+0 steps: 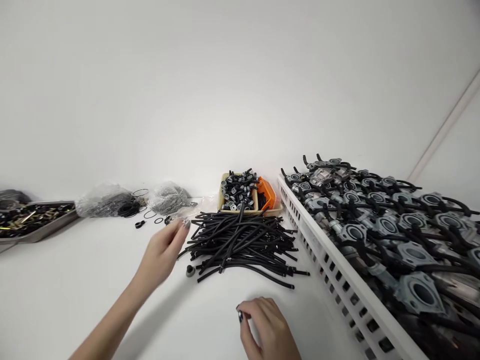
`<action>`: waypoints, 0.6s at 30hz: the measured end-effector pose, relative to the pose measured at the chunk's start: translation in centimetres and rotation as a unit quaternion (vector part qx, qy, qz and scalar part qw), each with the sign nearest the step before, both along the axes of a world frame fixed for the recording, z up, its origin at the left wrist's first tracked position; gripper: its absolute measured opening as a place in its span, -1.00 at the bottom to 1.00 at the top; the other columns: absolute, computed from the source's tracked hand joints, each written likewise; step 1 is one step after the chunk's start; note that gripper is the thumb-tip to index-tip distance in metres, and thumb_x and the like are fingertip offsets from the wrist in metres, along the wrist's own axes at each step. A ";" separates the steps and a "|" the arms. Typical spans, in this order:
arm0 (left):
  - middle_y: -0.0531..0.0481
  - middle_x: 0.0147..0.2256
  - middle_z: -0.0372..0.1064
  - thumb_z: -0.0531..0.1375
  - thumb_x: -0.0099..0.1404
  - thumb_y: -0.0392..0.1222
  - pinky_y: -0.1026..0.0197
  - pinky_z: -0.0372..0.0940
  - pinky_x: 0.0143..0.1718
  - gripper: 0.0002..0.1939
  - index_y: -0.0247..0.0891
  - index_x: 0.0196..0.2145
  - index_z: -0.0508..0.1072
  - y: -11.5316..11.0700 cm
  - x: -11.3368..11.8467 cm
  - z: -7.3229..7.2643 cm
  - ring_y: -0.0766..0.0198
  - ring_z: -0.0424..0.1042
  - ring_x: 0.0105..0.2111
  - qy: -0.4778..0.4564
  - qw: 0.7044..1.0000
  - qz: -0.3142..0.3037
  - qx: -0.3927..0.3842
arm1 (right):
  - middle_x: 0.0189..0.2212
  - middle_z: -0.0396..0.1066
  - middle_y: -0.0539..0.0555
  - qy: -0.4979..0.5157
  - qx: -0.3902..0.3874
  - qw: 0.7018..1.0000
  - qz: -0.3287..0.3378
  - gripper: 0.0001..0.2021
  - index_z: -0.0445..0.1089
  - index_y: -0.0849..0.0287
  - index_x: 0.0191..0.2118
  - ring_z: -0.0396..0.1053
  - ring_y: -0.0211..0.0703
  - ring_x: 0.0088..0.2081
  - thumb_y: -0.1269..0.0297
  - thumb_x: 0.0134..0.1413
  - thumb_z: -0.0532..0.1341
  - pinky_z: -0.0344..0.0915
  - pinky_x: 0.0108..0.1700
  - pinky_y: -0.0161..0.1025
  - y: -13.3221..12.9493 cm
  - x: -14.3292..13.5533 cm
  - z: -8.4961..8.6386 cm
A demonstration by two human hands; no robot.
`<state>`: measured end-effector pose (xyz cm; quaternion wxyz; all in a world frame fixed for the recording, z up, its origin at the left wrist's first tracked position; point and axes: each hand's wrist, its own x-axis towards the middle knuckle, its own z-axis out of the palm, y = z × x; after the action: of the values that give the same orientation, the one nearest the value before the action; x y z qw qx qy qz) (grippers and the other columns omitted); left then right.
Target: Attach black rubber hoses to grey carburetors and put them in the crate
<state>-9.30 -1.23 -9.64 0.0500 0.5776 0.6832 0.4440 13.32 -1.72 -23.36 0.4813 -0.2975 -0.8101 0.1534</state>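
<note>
My left hand (pixel 161 252) is raised over the white table at the left edge of a pile of black rubber hoses (pixel 243 240). Its thumb and forefinger are pinched together; whatever may be between them is too small to make out. My right hand (pixel 268 327) hovers nearer to me, below the hoses, with thumb and forefinger tips meeting. Dark spots show at those fingertips, and I cannot tell whether a small part is held there. A small dark round cap (pixel 190 270) lies on the table between the left hand and the hoses.
A white basket (pixel 318 250) heaped with metal housings (pixel 386 225) and attached hoses fills the right. Behind the hoses stand a yellow tray (pixel 219 202) of small fittings and an orange basket (pixel 270 187). Plastic bags (pixel 101 199), black rings (pixel 158 220) and a metal tray (pixel 63 223) lie leftward.
</note>
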 end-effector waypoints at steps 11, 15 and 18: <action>-0.17 0.10 0.32 0.21 0.35 -0.08 -0.11 0.38 0.00 -0.60 -0.26 0.10 0.36 21.2 0.4 1.0 0.06 0.40 0.01 0.238 0.964 -0.098 -0.066 | -0.49 0.41 0.00 0.022 0.001 1.000 -0.023 -0.75 0.29 0.05 -0.24 0.38 -0.11 -0.46 0.55 0.08 0.02 0.27 -0.41 -0.20 0.2 -0.7 -1.3; -0.16 0.07 0.35 0.20 0.36 -0.08 -0.10 0.39 -0.01 -0.63 -0.26 0.07 0.38 22.7 0.7 0.1 0.08 0.42 -0.01 0.302 0.942 -0.121 -0.083 | -0.47 0.43 0.01 -0.007 -0.008 1.000 -0.016 -0.76 0.30 0.06 -0.25 0.38 -0.11 -0.44 0.56 0.07 0.04 0.28 -0.38 -0.20 0.3 -0.6 -1.3; -0.15 0.06 0.36 0.20 0.37 -0.08 -0.09 0.40 -0.03 -0.63 -0.27 0.07 0.38 23.0 0.6 -0.5 0.09 0.43 -0.03 0.335 0.931 -0.117 -0.085 | -0.47 0.43 0.00 -0.003 -0.002 1.000 -0.016 -0.75 0.30 0.06 -0.25 0.37 -0.11 -0.44 0.56 0.07 0.04 0.26 -0.38 -0.20 0.4 -0.7 -1.5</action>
<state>-8.73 21.80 -10.12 -0.0815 0.7621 0.6231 0.1557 12.64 -1.36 -24.87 0.4807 -0.3117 -0.8064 0.1468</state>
